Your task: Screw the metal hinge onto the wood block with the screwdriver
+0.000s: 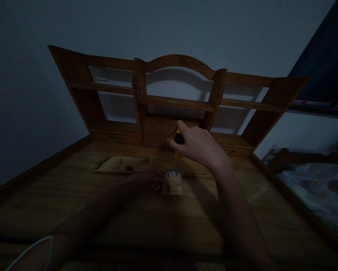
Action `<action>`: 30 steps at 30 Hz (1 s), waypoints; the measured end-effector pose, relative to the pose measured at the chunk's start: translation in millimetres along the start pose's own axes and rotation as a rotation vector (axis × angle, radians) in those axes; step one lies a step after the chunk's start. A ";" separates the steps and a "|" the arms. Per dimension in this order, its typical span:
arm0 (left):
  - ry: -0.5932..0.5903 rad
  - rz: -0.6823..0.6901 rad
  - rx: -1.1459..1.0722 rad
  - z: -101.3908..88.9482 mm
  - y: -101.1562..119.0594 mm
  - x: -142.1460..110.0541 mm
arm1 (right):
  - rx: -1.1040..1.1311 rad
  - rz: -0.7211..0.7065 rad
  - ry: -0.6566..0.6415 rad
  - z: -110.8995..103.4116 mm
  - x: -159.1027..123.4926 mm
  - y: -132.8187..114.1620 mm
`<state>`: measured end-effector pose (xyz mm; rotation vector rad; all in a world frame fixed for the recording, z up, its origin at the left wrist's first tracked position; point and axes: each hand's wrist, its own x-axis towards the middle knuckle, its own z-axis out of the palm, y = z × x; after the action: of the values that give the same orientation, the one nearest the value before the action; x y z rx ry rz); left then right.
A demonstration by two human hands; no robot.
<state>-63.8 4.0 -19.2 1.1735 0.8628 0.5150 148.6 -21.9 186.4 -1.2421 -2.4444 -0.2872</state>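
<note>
My right hand [194, 145] is wrapped around the black and yellow handle of a screwdriver [179, 138], which stands nearly upright. Its thin metal shaft runs down to the right end of a small metal hinge [171, 172]. That hinge lies at the far edge of a small pale wooden block [175, 184] on the desk top. From the left, my left hand [152, 180] grips the block's side by the hinge, fingers curled and in deep shadow. Whether a screw sits under the screwdriver tip is too small and dark to tell.
The wooden desk top [107, 210] spreads around both hands. A longer piece of wood [124, 164] lies to the left, with a dark knot in it. Behind stands a wooden shelf unit [174, 101] against the wall. Pale fabric [315, 184] is at the right.
</note>
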 end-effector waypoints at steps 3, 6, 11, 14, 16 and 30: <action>-0.014 -0.003 -0.021 -1.3 -1.1 1.0 | 0.072 -0.052 0.009 -1.4 -1.4 -0.1; -0.025 0.002 -0.030 -1.2 -1.6 2.7 | 0.101 -0.065 -0.034 -2.3 -2.1 -1.4; -0.029 0.006 -0.053 1.2 0.7 2.1 | 0.014 -0.011 -0.002 -2.6 -1.6 -3.3; -0.028 -0.003 -0.063 3.5 4.3 -0.2 | 0.036 -0.036 -0.007 -2.7 -1.8 -1.3; -0.011 -0.015 -0.054 4.0 5.1 -0.7 | 0.035 -0.030 -0.024 -2.6 -1.9 0.4; -0.029 -0.007 -0.009 4.3 6.9 -1.6 | 0.015 -0.020 0.026 0.5 0.0 -2.8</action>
<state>-60.7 2.6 -11.6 1.1668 0.8380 0.4947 146.2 -23.4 185.9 -1.2009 -2.4342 -0.2887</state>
